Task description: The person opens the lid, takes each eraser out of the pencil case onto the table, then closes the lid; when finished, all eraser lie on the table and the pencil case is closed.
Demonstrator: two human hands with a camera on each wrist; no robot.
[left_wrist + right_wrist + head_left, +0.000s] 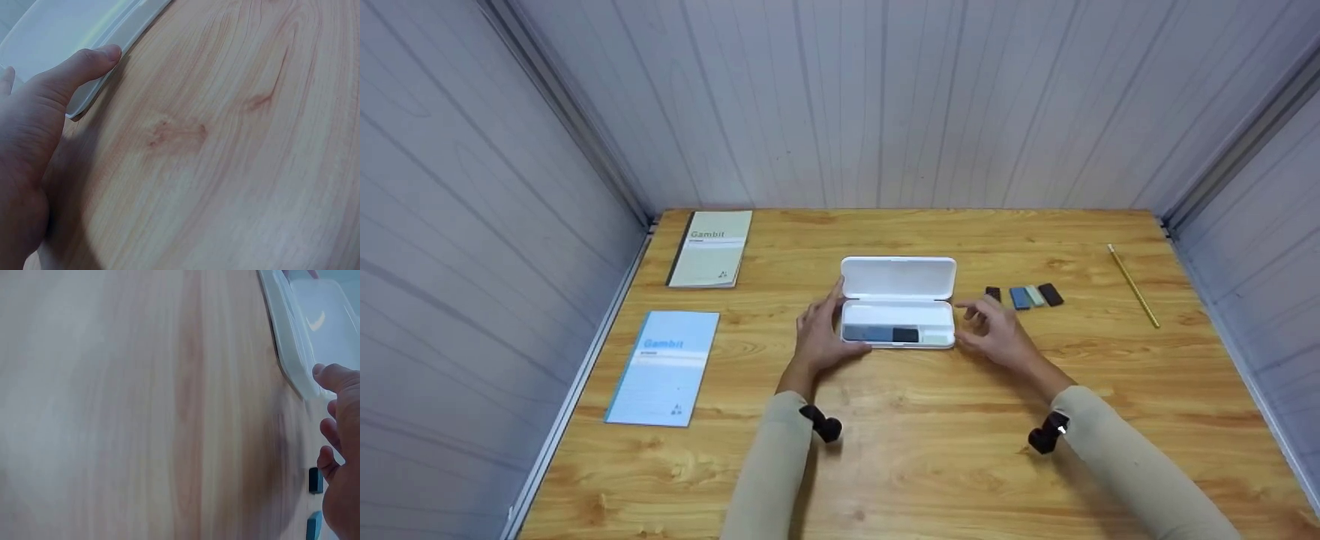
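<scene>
A white pencil case (898, 313) lies with its lid raised at the back. Along its front sits a row of small blocks like erasers: grey-blue, a black one (906, 335) and a pale one. My left hand (819, 337) holds the case's left end, thumb (93, 64) along the front wall and fingers up the left side. At the right end is my right hand (997, 334), thumb and index finger apart, their tips right at the case's edge; its other fingers are loosely bent. Nothing shows between the right hand's fingers.
Behind the right hand lie a dark block (993, 292), a blue one (1020, 298), a pale green one (1035, 295) and a black one (1051, 294). A gold pencil (1134, 285) lies far right. Two notebooks, cream (711, 259) and light blue (667, 382), are at left. Walls enclose the table.
</scene>
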